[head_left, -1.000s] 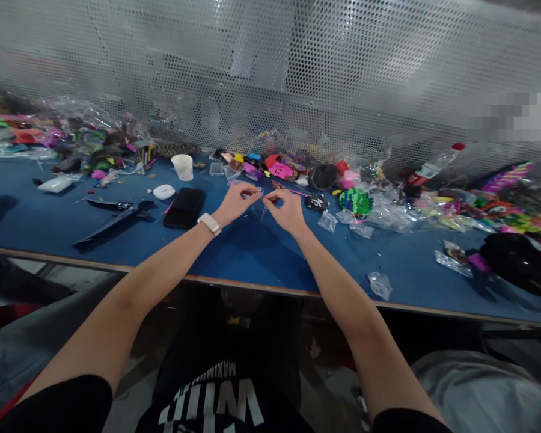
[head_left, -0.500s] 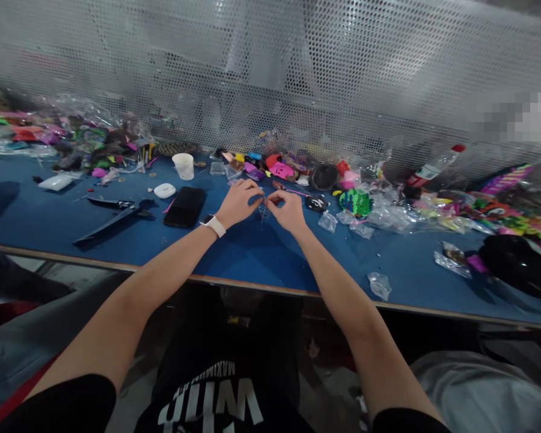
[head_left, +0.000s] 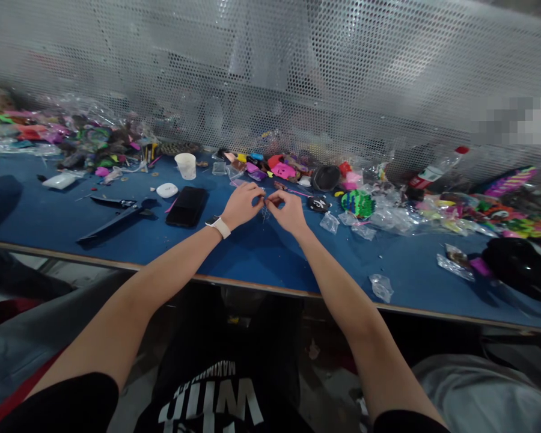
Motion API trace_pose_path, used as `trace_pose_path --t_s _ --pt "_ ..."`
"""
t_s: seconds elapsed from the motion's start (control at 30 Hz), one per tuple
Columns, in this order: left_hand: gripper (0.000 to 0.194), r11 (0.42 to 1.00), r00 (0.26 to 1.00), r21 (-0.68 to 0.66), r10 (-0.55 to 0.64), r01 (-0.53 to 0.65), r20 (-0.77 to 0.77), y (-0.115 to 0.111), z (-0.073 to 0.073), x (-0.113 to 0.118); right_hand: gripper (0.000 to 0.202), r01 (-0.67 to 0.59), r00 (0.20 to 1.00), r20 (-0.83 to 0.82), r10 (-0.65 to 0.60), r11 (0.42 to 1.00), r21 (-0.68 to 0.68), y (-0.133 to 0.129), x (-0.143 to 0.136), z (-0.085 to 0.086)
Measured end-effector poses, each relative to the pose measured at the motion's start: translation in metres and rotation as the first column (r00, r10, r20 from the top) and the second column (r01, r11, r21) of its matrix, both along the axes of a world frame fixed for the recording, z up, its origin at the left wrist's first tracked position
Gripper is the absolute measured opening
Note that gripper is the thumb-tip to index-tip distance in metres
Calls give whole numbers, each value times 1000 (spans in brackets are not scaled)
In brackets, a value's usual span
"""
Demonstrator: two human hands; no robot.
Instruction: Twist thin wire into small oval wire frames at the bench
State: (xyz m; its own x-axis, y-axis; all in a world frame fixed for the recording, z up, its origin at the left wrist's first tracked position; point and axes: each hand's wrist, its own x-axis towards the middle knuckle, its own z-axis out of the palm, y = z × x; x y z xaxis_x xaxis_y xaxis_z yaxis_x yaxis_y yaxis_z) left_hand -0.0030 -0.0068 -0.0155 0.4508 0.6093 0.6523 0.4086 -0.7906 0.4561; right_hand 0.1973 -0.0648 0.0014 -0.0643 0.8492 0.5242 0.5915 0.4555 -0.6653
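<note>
I see my left hand [head_left: 243,205] and right hand [head_left: 289,211] with fingertips pinched together on thin strands [head_left: 264,214] above the blue table [head_left: 261,258], fine handling that seems to call for steadiness.

Dim, greyish light; pale glare on the far perforated panel [head_left: 261,72], upper right; soft shadows on the blue table [head_left: 252,258]; wide-angle stretching and blur at edges.
</note>
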Motion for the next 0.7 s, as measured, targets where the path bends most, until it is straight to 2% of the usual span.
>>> trace_pose_path --t_s 0.13,0.43,0.7 --pt "19 1000 1000 23 1 -1 -13 0 0 1 8 15 999 44 -15 1000 19 0 0 0" --pt "24 997 997 74 21 -16 -69 0 2 -2 11 0 978 206 -15 998 70 0 6 5" --pt "20 994 996 99 61 -54 -63 -3 7 -3 16 -6 953 303 -24 995 97 -2 12 10"
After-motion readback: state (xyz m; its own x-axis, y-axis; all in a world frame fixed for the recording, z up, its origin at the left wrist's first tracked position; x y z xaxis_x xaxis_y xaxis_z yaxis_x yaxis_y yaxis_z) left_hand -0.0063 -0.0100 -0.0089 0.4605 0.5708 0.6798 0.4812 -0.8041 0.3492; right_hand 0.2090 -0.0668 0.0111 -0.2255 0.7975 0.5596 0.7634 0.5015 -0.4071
